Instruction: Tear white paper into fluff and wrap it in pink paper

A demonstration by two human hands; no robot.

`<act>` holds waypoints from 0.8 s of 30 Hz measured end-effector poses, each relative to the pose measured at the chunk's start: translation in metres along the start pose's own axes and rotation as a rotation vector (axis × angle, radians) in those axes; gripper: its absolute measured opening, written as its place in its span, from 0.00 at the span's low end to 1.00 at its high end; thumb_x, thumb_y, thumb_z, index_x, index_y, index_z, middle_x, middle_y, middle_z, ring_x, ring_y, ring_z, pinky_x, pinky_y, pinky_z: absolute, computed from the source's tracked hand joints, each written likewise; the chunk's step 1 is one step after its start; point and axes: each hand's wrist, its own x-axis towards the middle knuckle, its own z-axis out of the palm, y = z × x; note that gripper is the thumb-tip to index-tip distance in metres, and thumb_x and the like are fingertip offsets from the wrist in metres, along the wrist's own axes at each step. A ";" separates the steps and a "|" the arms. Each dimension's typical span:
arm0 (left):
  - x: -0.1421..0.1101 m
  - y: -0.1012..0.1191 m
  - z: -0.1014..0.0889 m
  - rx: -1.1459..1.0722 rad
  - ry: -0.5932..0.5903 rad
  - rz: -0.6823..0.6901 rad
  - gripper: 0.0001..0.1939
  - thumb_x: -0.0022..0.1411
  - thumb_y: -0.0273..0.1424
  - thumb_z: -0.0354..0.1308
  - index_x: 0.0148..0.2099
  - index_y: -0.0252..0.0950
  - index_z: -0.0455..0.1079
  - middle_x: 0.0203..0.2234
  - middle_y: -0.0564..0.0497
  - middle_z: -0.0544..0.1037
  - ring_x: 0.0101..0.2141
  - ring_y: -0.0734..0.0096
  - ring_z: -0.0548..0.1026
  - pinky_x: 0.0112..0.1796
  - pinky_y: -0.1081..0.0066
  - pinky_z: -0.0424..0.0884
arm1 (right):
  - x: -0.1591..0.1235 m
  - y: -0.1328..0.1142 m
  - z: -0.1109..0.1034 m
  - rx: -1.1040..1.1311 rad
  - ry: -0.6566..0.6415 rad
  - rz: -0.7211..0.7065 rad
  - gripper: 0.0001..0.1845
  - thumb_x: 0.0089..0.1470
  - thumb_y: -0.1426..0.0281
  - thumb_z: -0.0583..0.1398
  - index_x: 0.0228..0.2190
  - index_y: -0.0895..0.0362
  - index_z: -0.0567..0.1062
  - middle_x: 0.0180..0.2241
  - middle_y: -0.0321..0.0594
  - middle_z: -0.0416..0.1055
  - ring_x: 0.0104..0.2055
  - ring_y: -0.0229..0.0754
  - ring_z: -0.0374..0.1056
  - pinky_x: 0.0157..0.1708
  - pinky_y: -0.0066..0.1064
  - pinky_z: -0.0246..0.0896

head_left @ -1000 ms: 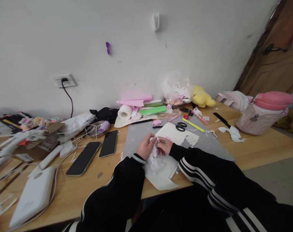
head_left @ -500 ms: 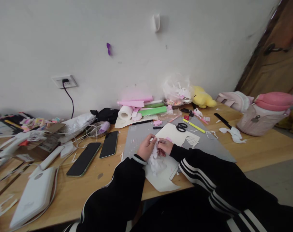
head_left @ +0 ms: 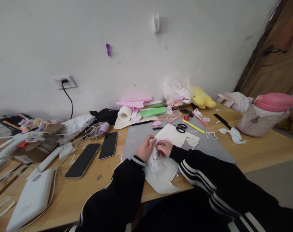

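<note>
**Left hand (head_left: 146, 149) pinches crumpled, thin white tissue (head_left: 156, 166)**

The tissue is at the lower centre of the frame, over a cream paper sheet (head_left: 158, 185). The left thumb and fingertips press together on its upper end. The right hand (head_left: 165, 148), fingers curled, is at its right edge; whether they pinch it, I cannot tell. Black-handled scissors (head_left: 181, 128) lie above right.

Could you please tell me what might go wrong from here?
The crumpled white tissue in the left hand looks thin, so it might tear if pulled hard. The black-handled scissors lie just beyond the right hand, where a careless reach could knock them. The pale sheet lies near the table's front edge and might slide off if nudged.
</note>
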 end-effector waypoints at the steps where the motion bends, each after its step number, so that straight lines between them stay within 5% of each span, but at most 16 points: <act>1: 0.000 -0.001 0.000 0.003 -0.003 0.006 0.10 0.56 0.40 0.46 0.32 0.38 0.57 0.14 0.60 0.66 0.15 0.76 0.66 0.18 0.77 0.60 | 0.000 0.000 0.000 0.006 -0.003 -0.007 0.08 0.42 0.80 0.47 0.18 0.56 0.56 0.05 0.24 0.58 0.06 0.29 0.51 0.06 0.18 0.47; 11: 0.000 -0.002 0.000 0.059 -0.009 0.024 0.10 0.56 0.39 0.46 0.32 0.37 0.58 0.13 0.60 0.66 0.16 0.76 0.66 0.19 0.77 0.60 | -0.002 -0.002 0.001 0.091 -0.002 -0.035 0.09 0.41 0.81 0.46 0.23 0.56 0.58 0.05 0.22 0.57 0.06 0.30 0.53 0.04 0.17 0.46; 24: 0.001 -0.004 -0.002 0.105 0.049 0.068 0.09 0.55 0.38 0.47 0.32 0.37 0.60 0.14 0.60 0.64 0.16 0.76 0.64 0.20 0.77 0.60 | -0.004 -0.008 0.001 0.031 -0.038 0.037 0.12 0.41 0.84 0.46 0.16 0.57 0.57 0.04 0.25 0.58 0.05 0.29 0.51 0.05 0.17 0.46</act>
